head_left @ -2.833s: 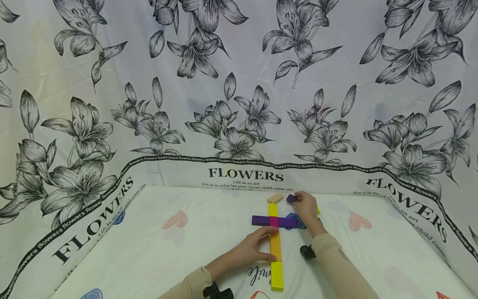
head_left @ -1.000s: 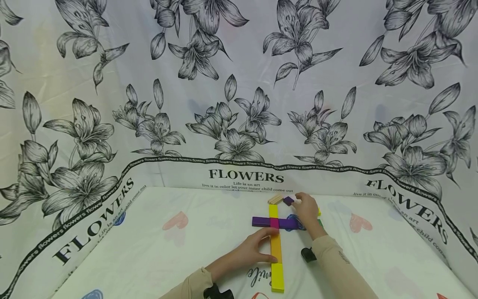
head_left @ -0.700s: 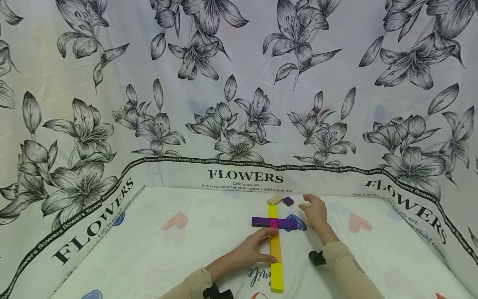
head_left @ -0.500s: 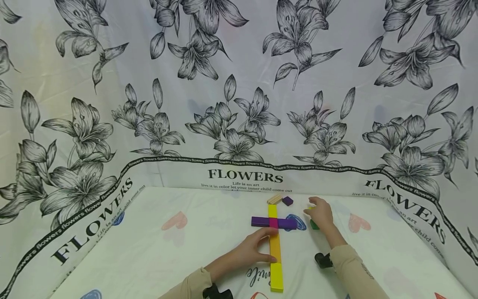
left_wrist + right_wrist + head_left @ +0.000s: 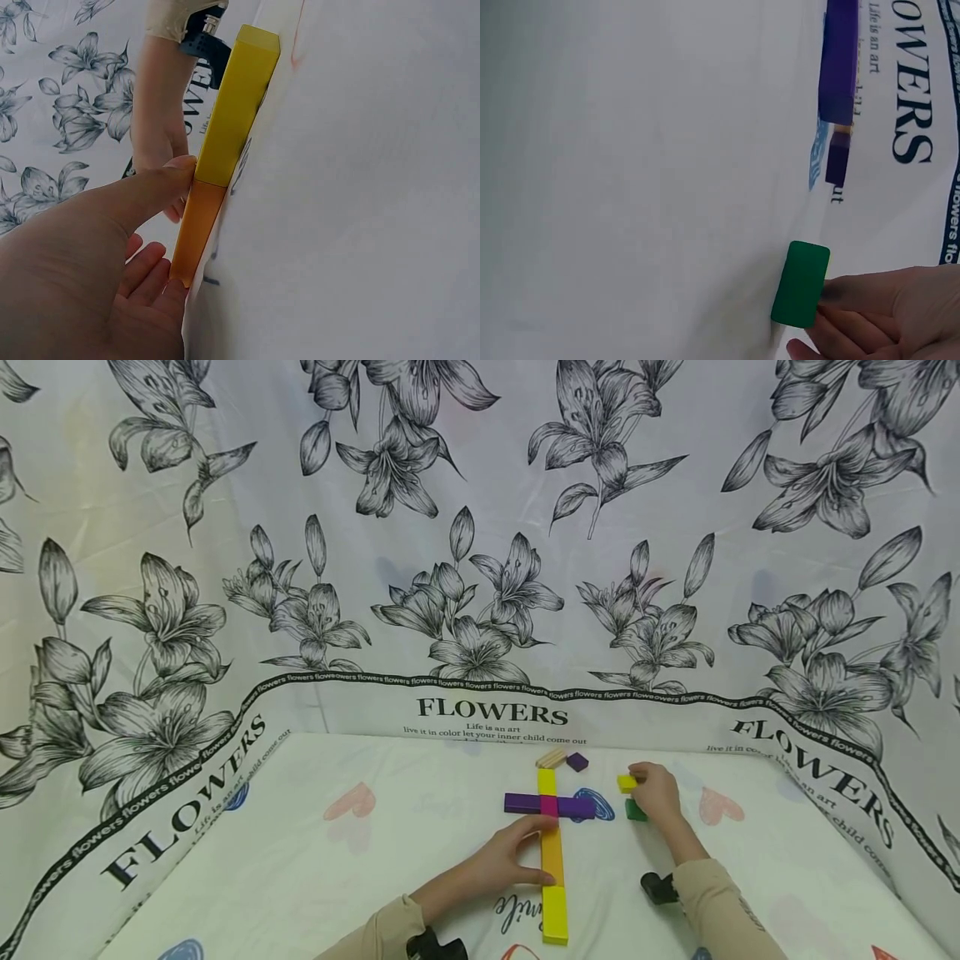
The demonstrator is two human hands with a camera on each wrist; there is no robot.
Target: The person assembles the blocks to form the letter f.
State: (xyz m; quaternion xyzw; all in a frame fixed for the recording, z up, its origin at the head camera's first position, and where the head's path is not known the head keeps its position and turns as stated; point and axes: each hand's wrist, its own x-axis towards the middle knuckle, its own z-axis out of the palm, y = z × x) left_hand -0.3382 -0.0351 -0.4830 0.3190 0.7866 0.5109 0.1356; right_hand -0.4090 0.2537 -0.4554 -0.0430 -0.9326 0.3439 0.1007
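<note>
My left hand [image 5: 512,858] holds an orange block [image 5: 552,852] by its length, thumb at the seam with the yellow block [image 5: 555,914] in front and fingers at the far end. The left wrist view shows the thumb [image 5: 161,191] there too. Beyond lie a pink block [image 5: 549,807], a yellow block [image 5: 547,781] and purple blocks [image 5: 522,802] [image 5: 576,808] on either side, forming a cross. My right hand [image 5: 658,795] pinches the right end of a small yellow block [image 5: 626,783]. Just below sits a green block [image 5: 634,811], which hides the fingertips in the right wrist view.
Behind the cross lie a natural wood piece [image 5: 551,758] and a small purple block [image 5: 577,762]. The white printed cloth [image 5: 420,860] covers the table. A floral curtain [image 5: 480,568] rises at the back and sides.
My right hand let go of the small purple block beside the wood piece, then moved right and toward me to the small yellow block. The left hand stayed in place.
</note>
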